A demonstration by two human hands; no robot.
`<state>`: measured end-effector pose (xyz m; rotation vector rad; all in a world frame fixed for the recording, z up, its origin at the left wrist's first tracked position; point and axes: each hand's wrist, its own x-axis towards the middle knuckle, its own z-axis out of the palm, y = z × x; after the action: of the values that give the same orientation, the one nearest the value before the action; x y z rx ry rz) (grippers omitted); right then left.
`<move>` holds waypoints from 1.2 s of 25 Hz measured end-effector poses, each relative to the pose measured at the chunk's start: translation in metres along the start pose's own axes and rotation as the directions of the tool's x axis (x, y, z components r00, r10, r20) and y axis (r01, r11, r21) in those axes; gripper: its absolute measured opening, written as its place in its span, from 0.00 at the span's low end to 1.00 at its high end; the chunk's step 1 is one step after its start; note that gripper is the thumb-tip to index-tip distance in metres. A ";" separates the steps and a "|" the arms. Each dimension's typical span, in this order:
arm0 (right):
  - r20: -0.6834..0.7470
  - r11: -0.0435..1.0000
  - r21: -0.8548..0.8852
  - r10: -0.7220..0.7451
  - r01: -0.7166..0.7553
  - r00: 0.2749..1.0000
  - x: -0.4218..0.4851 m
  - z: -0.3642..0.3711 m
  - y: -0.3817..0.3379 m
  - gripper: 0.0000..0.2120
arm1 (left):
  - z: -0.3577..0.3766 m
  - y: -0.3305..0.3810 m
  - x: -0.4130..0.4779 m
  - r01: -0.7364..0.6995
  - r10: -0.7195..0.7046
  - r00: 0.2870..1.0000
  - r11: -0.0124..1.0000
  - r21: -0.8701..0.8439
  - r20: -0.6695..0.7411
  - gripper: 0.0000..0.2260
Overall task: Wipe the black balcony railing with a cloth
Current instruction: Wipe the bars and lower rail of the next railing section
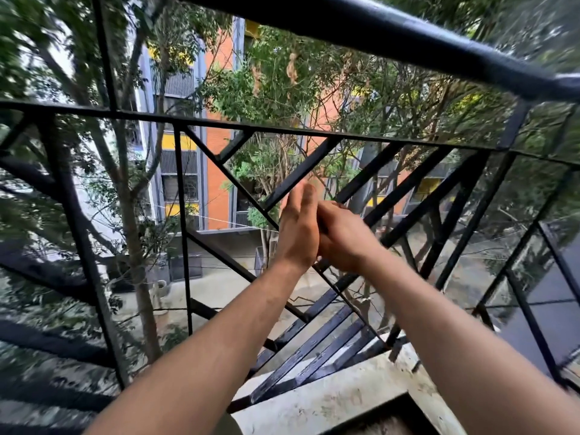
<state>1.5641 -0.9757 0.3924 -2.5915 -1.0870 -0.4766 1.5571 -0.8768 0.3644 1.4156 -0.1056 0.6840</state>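
Note:
The black balcony railing [405,36] crosses the view, a thick top rail at the upper right with thin horizontal, upright and diagonal bars below. My left hand [298,227] is held flat and upright in front of the diagonal bars, fingers straight and together. My right hand [345,237] presses against its palm from the right, its fingertips hidden behind the left hand. Neither hand touches the railing. No cloth shows anywhere; whether something lies between the palms is hidden.
A stained concrete ledge [329,400] runs under the railing at the bottom right. Beyond the bars are trees [131,246], an orange and grey building [216,183] and a paved yard far below.

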 end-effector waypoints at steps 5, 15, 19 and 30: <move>-0.242 0.904 -0.140 0.364 -0.403 0.900 0.024 -0.086 0.058 0.12 | -0.001 0.002 -0.008 -0.009 0.009 0.999 1.000 0.009 -0.033 0.28; -0.099 0.651 0.725 0.423 -0.226 0.901 0.009 0.058 -0.038 0.09 | -0.039 0.025 -0.024 -0.497 0.549 0.817 0.825 0.269 -0.175 0.12; 0.297 -0.435 0.899 0.509 -0.056 0.808 -0.005 0.016 -0.060 0.11 | -0.042 0.023 -0.018 -0.254 0.270 0.827 0.962 0.101 -0.493 0.15; -0.350 0.968 -0.251 -0.099 0.009 0.931 0.000 0.015 -0.066 0.23 | -0.070 0.032 0.009 0.040 -0.203 0.895 0.924 -0.380 -0.398 0.21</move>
<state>1.5188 -0.9250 0.3883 -2.5331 -1.0251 -1.1168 1.5259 -0.8089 0.3840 0.8804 0.1999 0.8107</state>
